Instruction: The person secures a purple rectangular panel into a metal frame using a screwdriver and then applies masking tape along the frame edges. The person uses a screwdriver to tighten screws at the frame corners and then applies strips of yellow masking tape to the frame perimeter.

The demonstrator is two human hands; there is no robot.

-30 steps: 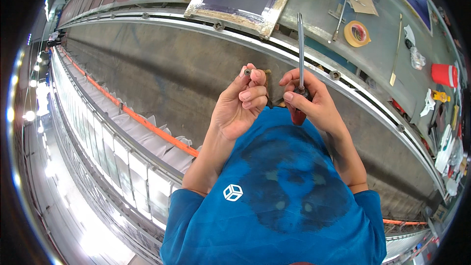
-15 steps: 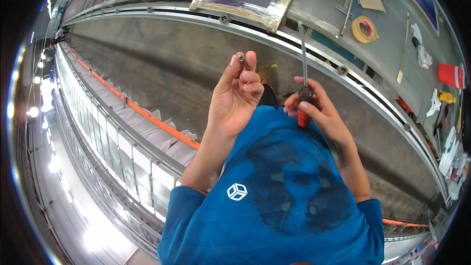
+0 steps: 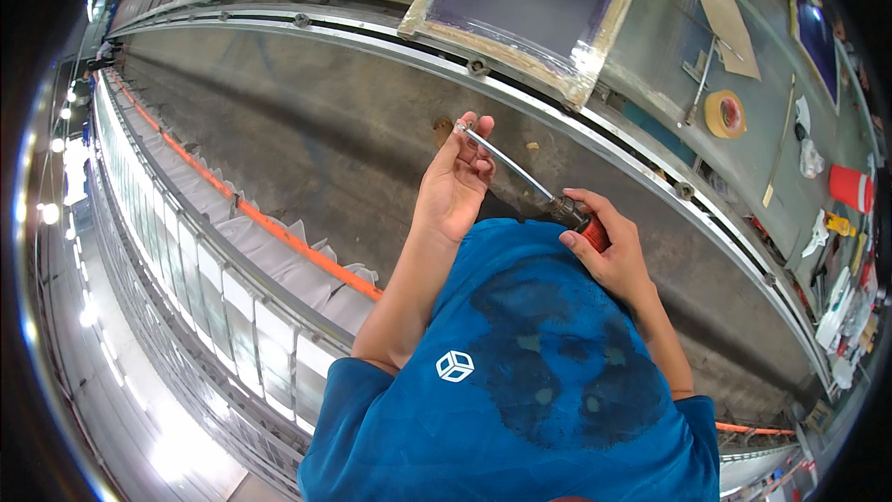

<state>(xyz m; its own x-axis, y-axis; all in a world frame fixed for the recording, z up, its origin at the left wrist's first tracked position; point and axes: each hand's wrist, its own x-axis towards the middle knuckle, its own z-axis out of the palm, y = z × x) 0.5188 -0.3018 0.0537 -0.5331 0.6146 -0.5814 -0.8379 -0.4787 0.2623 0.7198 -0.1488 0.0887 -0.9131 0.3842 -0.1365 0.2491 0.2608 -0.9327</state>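
Clearly the right hand (image 3: pixel 610 244) has its fingers closed round the handle of a screwdriver (image 3: pixel 528 177), the shaft slanting to the left hand (image 3: pixel 453 188), whose thumb and fingertips pinch a small dark piece (image 3: pixel 470 126), mostly hidden, its contact with the tip unclear

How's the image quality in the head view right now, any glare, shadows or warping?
Head view: fisheye bending curves the orange bar; head view: white glare washes out the lower left and spots the framed screen's corner; head view: a dark shadow band crosses the floor; head view: the screwdriver is fairly clear.
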